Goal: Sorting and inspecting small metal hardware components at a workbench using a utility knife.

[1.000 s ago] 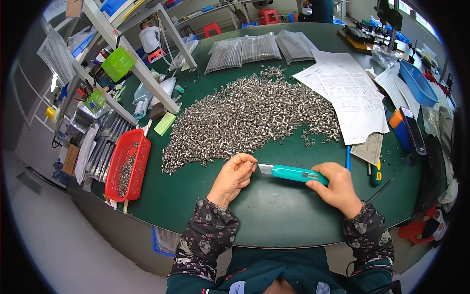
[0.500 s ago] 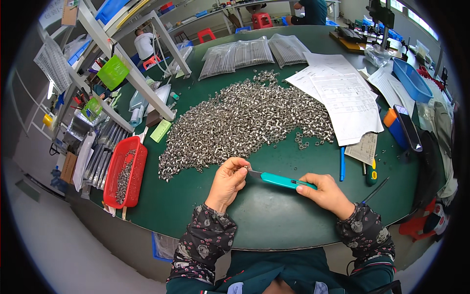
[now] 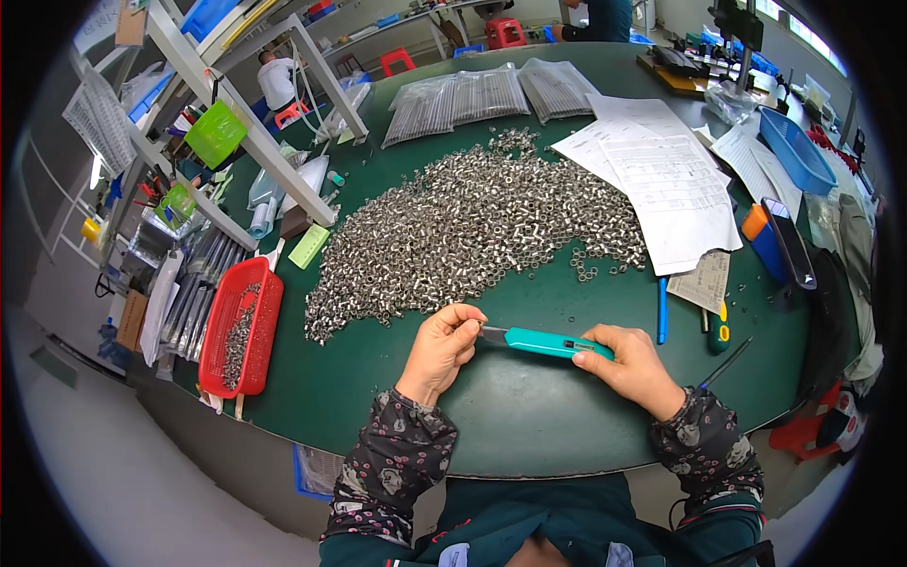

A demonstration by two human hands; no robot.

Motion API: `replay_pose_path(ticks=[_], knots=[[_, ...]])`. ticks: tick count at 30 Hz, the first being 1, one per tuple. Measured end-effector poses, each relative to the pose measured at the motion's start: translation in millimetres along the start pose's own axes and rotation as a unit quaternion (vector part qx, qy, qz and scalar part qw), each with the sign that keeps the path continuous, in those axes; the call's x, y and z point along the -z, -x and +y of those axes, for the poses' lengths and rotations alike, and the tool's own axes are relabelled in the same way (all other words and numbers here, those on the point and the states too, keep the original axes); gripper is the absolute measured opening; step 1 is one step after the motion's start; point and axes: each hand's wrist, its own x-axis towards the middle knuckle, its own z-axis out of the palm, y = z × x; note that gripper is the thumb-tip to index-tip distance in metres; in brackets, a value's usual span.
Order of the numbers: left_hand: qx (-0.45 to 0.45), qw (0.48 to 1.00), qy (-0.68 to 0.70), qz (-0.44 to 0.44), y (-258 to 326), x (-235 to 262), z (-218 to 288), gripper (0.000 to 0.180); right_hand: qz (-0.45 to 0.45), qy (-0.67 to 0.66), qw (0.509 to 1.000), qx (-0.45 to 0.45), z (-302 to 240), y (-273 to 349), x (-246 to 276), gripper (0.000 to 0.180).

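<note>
Red basket [image 3: 266,335] (left of heap [image 3: 482,222]): metal parts [image 3: 239,345] inside.

The knife [image 3: 540,341] is teal with a dark patch [image 3: 573,344]; its blade [image 3: 494,334] is grey. The sleeves [image 3: 406,444] are black, patterned with pale grey flowers and, nearer the elbows, small pink marks. The shirt [image 3: 501,534] is dark green. The table [image 3: 539,406] is deep green, and the heaped rings [image 3: 472,222] are silvery with dark hollows. The basket [image 3: 268,350] is bright red, the tray [image 3: 795,153] light blue, the pen [image 3: 662,312] a stronger blue. The papers [image 3: 666,194] are white with thin dark lines. The card [image 3: 309,247] is yellow-green, the screwdriver's handle [image 3: 720,335] yellow and green, the phone [image 3: 790,246] black, the stool [image 3: 505,34] red.
</note>
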Motion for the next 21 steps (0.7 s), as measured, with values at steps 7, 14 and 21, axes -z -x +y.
replay_pose_path(ticks=[7, 14, 21], knots=[[0.012, 0.999, 0.040, -0.005, -0.2, -0.5, -1.9, 0.011, 0.070, 0.073, 0.991, 0.085, 2.3, 0.4, -4.4, 0.026], [0.031, 0.998, 0.050, -0.001, 0.3, -0.9, -0.7, 0.012, 0.131, 0.134, 0.970, 0.157, 0.9, 0.6, -6.1, 0.024], [0.048, 0.997, 0.058, 0.004, 0.0, -0.9, 0.5, 0.012, 0.164, 0.189, 0.947, 0.204, -2.9, -0.3, -4.3, 0.025]])
